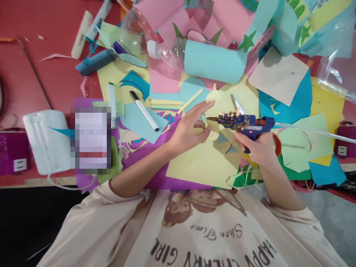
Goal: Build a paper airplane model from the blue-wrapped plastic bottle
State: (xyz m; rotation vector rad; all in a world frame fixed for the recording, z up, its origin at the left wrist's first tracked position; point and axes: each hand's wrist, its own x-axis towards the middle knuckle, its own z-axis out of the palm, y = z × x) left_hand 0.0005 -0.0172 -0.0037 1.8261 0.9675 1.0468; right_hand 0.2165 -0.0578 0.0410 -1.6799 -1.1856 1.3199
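My left hand point(187, 134) pinches a pale yellow paper cutout point(214, 134) with rounded ends, its fingertips on the paper and its thumb near the lower end. In my right hand point(260, 147) is a blue hot glue gun point(244, 124), gripped by its handle and pointing left. Its nozzle is just over the cutout; I cannot tell whether it touches. Paper scraps cling to the gun's barrel, and a clear glue stick point(308, 129) extends from the back. Scissors point(238, 104) lie partly hidden behind the gun. A white marker with black cap point(144, 111) rests left of my left hand.
A clear plastic bottle wrapped in light blue paper point(215, 61) lies beyond my hands. Pink and blue paper pieces point(230, 22) pile up at the back. Further markers point(82, 35) lie at the upper left. A white case point(47, 142) stands beside a blurred-out phone-like object point(91, 139).
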